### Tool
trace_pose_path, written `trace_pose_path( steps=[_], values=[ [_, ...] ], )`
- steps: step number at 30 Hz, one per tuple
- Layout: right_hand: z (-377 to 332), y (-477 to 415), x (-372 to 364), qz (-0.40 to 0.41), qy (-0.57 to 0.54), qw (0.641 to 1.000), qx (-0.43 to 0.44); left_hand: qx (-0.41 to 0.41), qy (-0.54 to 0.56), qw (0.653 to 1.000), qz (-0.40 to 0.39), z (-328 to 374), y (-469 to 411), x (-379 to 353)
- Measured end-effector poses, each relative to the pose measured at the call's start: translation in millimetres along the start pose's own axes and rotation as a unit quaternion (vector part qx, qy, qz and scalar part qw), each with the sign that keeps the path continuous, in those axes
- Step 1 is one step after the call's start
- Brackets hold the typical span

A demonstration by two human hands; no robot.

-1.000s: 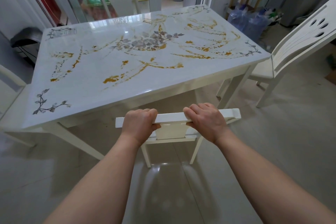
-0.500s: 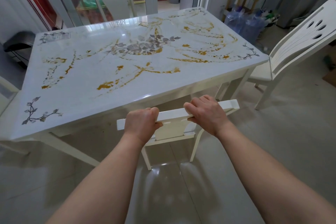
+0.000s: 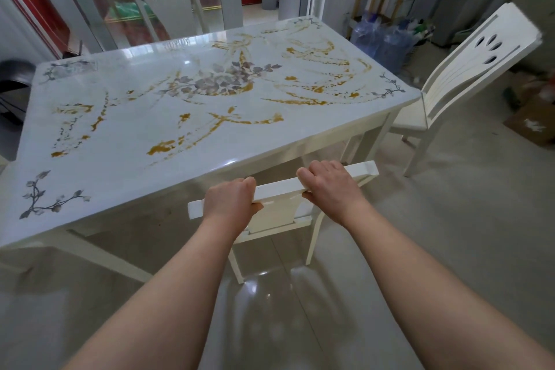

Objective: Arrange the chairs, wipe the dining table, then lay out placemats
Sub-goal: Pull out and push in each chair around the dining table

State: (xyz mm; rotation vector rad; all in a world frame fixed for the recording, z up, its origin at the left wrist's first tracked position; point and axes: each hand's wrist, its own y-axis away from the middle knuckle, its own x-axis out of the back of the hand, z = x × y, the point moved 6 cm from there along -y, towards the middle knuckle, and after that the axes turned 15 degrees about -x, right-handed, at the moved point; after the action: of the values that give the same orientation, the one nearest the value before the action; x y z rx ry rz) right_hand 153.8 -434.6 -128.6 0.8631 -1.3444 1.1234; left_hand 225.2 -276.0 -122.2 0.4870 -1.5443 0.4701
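Facing edge: the near long edge of the dining table (image 3: pixel 120 135) lies just beyond the top rail of the near chair (image 3: pixel 279 191).
Open room: tiled floor (image 3: pixel 450 234) spreads behind that chair and rightward to the side chair (image 3: pixel 468 69).
Left hand (image 3: pixel 229 204): fingers curled over the rail, thumb beneath, gripping.
Right hand (image 3: pixel 329 186): same grip, further right on the rail.

Near chair (image 3: pixel 279 191) before table (image 3: pixel 120 135); another chair (image 3: pixel 468 69) right.
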Motion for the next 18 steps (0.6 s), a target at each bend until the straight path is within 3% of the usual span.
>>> trace_pose_path(
  steps=[3,7,11,18],
  values=[
    [6,6,9,-0.022,-0.052,0.998,-0.017,0.017,0.043,0.998,-0.037,-1,-2,4],
    [39,21,38,-0.028,-0.133,0.987,-0.08,0.046,0.208,0.975,-0.069,5,-7,16],
    [84,32,71,-0.008,-0.173,0.977,-0.127,0.041,0.343,0.938,0.011,38,-35,55],
    [202,45,94,-0.002,-0.177,0.968,-0.176,-0.012,0.386,0.917,0.1,148,-106,107]
  ],
)
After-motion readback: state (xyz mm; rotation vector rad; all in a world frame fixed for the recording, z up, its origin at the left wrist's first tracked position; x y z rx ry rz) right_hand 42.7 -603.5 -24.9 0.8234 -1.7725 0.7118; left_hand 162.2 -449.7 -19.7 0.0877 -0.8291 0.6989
